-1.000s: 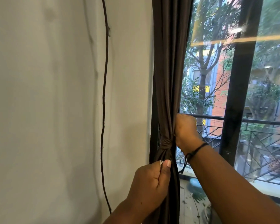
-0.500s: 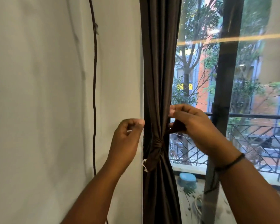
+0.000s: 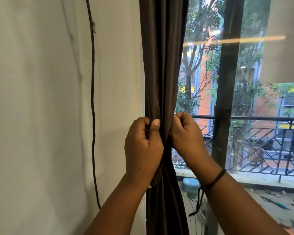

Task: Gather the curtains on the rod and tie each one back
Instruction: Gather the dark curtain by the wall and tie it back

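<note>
Head view: both hands have come in from 9 and 3 o'clock; left hand (image 3: 143, 145) and right hand (image 3: 187, 133) now pinch the curtain (image 3: 163, 65) above its knot, probably tightening it.
</note>
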Tool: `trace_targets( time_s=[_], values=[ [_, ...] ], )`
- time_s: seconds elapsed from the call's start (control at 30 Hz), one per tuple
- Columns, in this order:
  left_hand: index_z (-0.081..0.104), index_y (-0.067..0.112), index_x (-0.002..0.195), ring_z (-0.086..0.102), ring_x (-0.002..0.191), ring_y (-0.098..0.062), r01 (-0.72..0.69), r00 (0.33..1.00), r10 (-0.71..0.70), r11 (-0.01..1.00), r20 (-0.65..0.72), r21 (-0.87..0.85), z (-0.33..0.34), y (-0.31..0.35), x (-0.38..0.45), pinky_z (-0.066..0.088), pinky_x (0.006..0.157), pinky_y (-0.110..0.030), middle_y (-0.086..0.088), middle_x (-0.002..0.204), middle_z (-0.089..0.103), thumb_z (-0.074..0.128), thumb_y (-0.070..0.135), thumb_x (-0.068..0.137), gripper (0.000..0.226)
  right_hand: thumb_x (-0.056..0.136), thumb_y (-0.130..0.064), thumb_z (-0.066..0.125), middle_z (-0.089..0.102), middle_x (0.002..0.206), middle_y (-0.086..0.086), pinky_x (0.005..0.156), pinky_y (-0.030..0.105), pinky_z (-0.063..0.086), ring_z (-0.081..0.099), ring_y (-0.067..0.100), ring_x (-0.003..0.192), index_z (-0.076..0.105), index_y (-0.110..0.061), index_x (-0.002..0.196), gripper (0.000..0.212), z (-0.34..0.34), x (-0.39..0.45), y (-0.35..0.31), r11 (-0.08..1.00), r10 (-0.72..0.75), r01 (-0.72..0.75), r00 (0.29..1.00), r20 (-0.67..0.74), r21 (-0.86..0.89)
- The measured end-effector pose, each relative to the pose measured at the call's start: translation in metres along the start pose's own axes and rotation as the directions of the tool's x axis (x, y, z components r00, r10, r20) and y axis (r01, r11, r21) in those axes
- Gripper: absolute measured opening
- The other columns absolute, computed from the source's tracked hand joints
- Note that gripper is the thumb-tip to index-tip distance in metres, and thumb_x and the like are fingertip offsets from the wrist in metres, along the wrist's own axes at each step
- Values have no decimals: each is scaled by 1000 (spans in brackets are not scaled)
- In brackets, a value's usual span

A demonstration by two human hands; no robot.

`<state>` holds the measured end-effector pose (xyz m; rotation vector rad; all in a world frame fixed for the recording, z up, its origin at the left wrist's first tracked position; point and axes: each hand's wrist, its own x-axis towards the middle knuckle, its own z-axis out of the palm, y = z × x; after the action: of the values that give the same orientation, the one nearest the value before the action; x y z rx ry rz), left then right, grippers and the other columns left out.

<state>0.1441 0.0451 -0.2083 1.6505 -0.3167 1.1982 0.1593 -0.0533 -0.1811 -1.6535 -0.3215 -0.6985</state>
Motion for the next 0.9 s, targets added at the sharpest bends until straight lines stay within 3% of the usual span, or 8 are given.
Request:
trace_targets(
  time_s=[0.17,0.33,0.43,0.53,0.63,0.73,0.8,0.9],
  values=[
    [52,13,74,55,66,-20,104,989,-121,980,-90,-169,1,5,4,54,66,-49,-4,70,57,49,26,97,26,97,-19,34,40,67,1,54,31,30,37,14,58,40,-12,85,15,-2,1,-4,1000,-11,12,1000,-20,17],
    [50,3,75,54,64,-13,195,939,-289,893,-186,-405,4,16,2,52,62,-36,-5,70,56,48,17,98,27,98,-14,28,34,63,-1,51,28,31,33,11,52,33,-18,74,25,-7,12,-11,994,12,-8,999,-43,109],
    [51,14,73,59,76,-15,280,932,-358,808,-53,-519,4,8,0,57,71,-41,-5,77,58,48,17,98,26,96,-18,30,36,63,1,57,37,36,36,17,57,37,-20,70,26,-20,20,10,984,107,-105,994,-6,147],
    [52,20,75,59,77,-12,325,939,-341,828,49,-456,15,-3,-20,54,78,-44,1,76,60,48,20,97,23,96,-28,34,42,66,5,62,40,38,41,18,61,40,-20,69,28,-24,9,35,972,121,-132,990,66,196],
    [54,23,85,60,64,-1,417,908,-358,815,217,-403,20,-15,-54,49,61,-18,14,69,63,47,34,90,14,89,-61,39,57,83,15,80,46,48,56,28,76,48,-17,80,45,-23,-13,50,957,143,-182,974,177,226],
    [57,22,94,63,76,0,476,873,-393,818,289,-324,12,-32,-86,49,66,-12,16,79,67,51,25,90,8,79,-78,33,62,103,17,91,47,48,61,30,96,52,-11,102,74,-26,-40,77,964,114,-182,941,317,192],
    [60,24,93,64,77,-3,484,868,-431,845,249,-226,5,-42,-101,51,68,-15,15,79,68,52,8,94,18,75,-81,38,59,94,20,86,43,48,60,28,87,55,-8,99,79,-27,-61,99,972,59,-140,923,381,189],
    [61,32,87,65,74,-10,438,897,-429,895,105,-88,-1,-51,-116,53,68,-21,13,76,67,50,18,95,20,73,-82,42,55,74,5,64,28,44,54,13,69,58,-20,82,65,-28,-85,121,982,-9,-69,910,415,173]
  ],
)
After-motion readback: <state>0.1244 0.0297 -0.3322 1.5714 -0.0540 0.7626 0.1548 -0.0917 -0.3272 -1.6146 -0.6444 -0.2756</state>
